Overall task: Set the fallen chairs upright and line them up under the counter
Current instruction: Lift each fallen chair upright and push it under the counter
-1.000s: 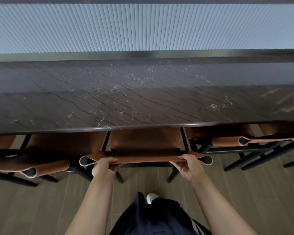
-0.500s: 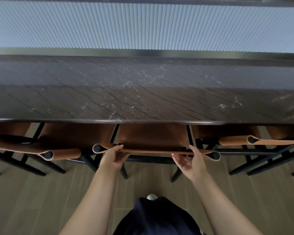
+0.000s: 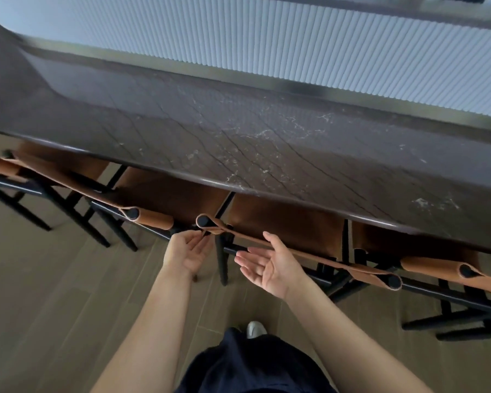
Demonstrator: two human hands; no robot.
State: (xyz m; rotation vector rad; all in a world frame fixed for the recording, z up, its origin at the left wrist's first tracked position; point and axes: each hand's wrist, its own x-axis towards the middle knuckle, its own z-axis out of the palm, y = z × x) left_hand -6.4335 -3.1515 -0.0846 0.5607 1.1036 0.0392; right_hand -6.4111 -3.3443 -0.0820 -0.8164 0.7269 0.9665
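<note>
Leather chair (image 3: 323,258) stands under the counter (image 3: 267,143); left hand (image 3: 189,252) and right hand (image 3: 270,265) now release it, fingers apart: probably placed.

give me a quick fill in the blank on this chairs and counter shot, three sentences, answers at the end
1. The left hand and the right hand are both ____, palms turned up, holding nothing.
2. The middle chair, just beyond the hands, has a tan leather seat on a ____ frame.
3. Its seat is tucked ____ the dark marble counter.

Missing words: open; black; under
</note>
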